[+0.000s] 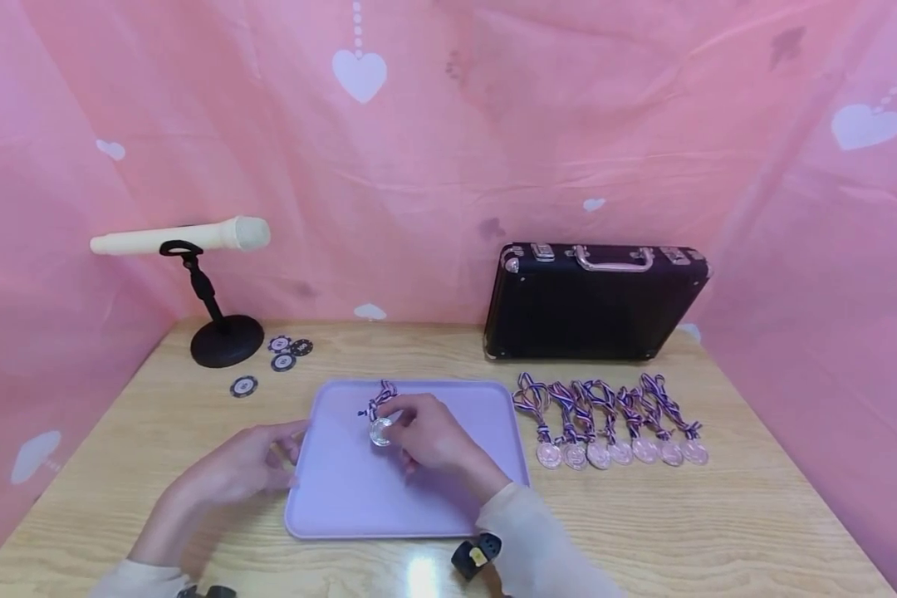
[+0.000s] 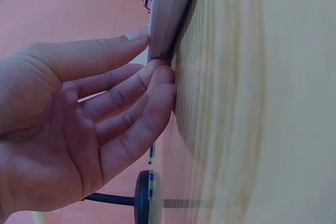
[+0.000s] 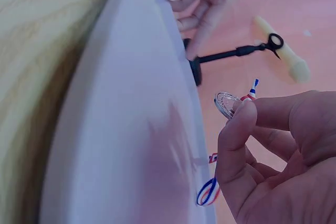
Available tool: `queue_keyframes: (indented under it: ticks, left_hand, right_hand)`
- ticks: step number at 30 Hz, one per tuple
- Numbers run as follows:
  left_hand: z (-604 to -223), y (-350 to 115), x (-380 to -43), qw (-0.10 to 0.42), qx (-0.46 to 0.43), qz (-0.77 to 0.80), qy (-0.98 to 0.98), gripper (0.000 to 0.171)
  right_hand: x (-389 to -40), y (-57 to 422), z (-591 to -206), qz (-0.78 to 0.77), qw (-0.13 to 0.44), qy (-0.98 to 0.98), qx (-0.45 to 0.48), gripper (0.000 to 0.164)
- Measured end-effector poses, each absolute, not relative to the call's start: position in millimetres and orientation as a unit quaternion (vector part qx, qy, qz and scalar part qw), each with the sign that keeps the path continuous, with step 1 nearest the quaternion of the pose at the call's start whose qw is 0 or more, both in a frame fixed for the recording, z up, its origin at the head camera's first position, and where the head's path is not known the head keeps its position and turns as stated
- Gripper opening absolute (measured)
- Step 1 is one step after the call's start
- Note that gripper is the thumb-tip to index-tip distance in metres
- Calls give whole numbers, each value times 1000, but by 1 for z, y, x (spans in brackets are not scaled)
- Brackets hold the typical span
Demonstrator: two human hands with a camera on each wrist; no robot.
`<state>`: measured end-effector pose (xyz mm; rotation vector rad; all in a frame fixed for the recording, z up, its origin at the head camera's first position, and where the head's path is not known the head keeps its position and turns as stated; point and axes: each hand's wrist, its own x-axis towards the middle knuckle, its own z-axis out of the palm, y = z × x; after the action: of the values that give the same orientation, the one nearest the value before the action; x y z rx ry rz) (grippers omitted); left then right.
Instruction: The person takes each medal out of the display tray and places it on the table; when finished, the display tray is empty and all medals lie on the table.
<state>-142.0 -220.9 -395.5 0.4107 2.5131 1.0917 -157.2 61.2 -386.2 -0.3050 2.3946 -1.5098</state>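
My right hand (image 1: 426, 432) pinches a silver-coloured medal (image 1: 380, 432) between thumb and index finger, above the pale purple tray (image 1: 359, 507). Its striped red, white and blue ribbon (image 1: 383, 399) trails toward the tray's far side. In the right wrist view the medal (image 3: 226, 104) is tilted, its rim turned partly to the camera. At the tray's left edge is my left hand (image 1: 247, 465), fingers loosely bent. The left wrist view has its thumb and fingertips (image 2: 160, 85) against the tray's side (image 2: 168, 14), low by the tabletop.
Several medals (image 1: 599, 454) with bunched ribbons lie in a row right of the tray. Behind them stands a black case (image 1: 590, 311) with a metal handle. A white microphone (image 1: 187, 239) on a black stand (image 1: 227, 339) is at the back left, near several poker chips (image 1: 243, 386).
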Motion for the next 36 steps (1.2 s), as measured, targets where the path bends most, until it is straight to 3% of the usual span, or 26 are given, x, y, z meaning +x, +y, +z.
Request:
queue_keyframes:
  ticks: [36]
  left_hand:
    - [-398, -222, -143, 179, 146, 394, 890, 81]
  right_hand:
    - [-150, 216, -356, -549, 49, 834, 2, 45]
